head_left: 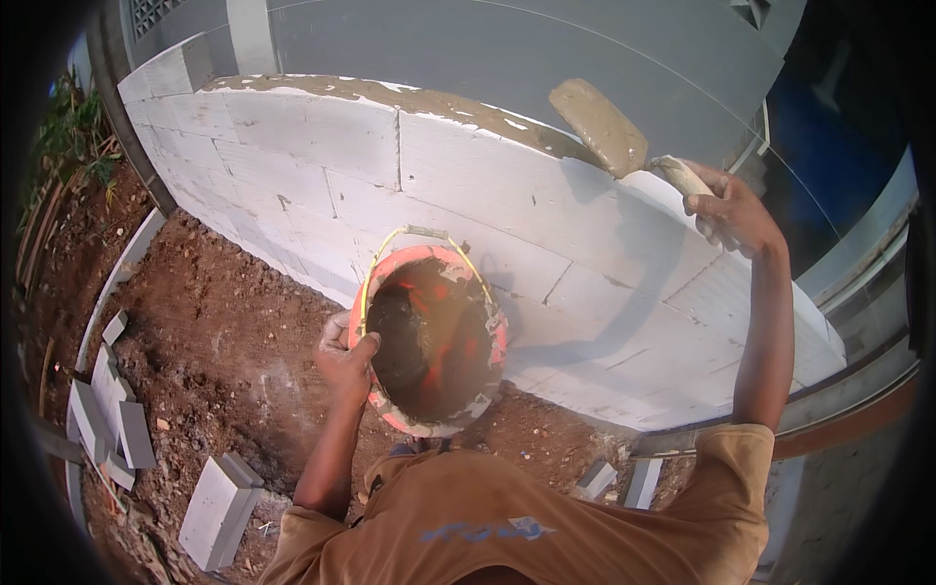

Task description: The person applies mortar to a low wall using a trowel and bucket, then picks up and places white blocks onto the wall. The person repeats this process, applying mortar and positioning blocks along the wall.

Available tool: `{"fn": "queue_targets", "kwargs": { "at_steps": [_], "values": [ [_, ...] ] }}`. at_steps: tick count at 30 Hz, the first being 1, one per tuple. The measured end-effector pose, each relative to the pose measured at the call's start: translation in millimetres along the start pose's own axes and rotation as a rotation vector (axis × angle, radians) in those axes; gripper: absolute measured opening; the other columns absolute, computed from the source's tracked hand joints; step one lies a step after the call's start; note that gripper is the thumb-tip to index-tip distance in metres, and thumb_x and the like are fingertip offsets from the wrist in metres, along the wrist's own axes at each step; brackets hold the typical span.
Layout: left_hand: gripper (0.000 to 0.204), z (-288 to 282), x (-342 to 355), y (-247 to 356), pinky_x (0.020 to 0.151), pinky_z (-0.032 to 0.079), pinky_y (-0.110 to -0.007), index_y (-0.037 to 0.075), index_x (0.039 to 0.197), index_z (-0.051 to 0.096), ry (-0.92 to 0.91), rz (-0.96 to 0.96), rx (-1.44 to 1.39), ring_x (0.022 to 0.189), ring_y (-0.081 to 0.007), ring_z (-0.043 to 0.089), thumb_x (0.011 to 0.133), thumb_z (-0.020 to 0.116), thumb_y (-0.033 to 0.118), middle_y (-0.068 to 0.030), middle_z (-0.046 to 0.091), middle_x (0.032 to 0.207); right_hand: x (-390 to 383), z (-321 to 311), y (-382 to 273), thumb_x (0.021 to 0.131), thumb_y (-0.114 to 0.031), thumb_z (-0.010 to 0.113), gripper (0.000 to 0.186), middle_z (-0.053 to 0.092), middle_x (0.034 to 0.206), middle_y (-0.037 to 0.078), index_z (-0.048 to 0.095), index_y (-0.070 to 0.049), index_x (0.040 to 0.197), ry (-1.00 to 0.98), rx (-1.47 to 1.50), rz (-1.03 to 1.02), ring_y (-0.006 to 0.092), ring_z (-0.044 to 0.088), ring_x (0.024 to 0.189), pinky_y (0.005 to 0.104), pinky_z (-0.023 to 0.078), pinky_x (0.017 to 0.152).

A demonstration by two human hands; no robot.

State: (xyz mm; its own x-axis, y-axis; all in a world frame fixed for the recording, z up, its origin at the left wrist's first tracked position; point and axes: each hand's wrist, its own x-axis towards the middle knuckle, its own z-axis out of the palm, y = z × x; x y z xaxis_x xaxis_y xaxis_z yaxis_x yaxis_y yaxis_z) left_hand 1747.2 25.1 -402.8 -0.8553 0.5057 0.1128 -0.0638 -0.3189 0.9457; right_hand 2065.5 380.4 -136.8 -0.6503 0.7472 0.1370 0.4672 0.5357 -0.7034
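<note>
My left hand (346,356) grips the rim of a red bucket (495,341) with a yellow wire handle and grey mortar (409,351) inside, held in front of a white block wall (292,132). My right hand (721,210) is closed on the handle of a trowel (678,177). Its broad blade, covered in wet mortar, is over the right part of the wall's top, where a long band of mortar (458,109) lies with white showing in places. Whether the blade touches that band I cannot tell.
Loose white blocks (219,507) and a stack (112,409) lie on reddish soil (224,341) at the lower left. A single loose block (190,68) stands on the wall's left end. A dark grey panelled surface (507,44) is behind the wall; plants (83,146) grow at the far left.
</note>
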Motion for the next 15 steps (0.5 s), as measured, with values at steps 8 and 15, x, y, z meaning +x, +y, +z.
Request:
{"fn": "queue_targets", "kwargs": {
  "at_steps": [8, 15],
  "values": [
    [0.027, 4.1, -22.6, -26.1, 0.071, 0.051, -0.023, -0.005, 0.108, 0.06, 0.049, 0.0, 0.061, 0.075, -0.0094, 0.065, 0.081, 0.062, -0.01, -0.0093, 0.071, 0.093, 11.8, -59.8, 51.9, 0.081, -0.021, 0.08, 0.059, 0.068, 0.08, 0.007, 0.063, -0.015, 0.137, -0.029, -0.304, 0.138, 0.0108, 0.055, 0.058, 0.0266, 0.047, 0.05],
    [0.024, 9.7, -34.6, -49.2, 0.069, 0.05, -0.023, -0.003, 0.106, 0.062, 0.108, -0.075, 0.175, 0.074, -0.0079, 0.064, 0.082, 0.062, -0.01, -0.0059, 0.07, 0.09, -50.6, -92.9, 57.4, 0.077, -0.005, 0.066, 0.064, 0.061, 0.08, 0.0, 0.06, -0.011, 0.14, 0.027, -0.404, 0.175, 0.0075, 0.051, 0.061, 0.0239, 0.045, 0.055]
  ]
}}
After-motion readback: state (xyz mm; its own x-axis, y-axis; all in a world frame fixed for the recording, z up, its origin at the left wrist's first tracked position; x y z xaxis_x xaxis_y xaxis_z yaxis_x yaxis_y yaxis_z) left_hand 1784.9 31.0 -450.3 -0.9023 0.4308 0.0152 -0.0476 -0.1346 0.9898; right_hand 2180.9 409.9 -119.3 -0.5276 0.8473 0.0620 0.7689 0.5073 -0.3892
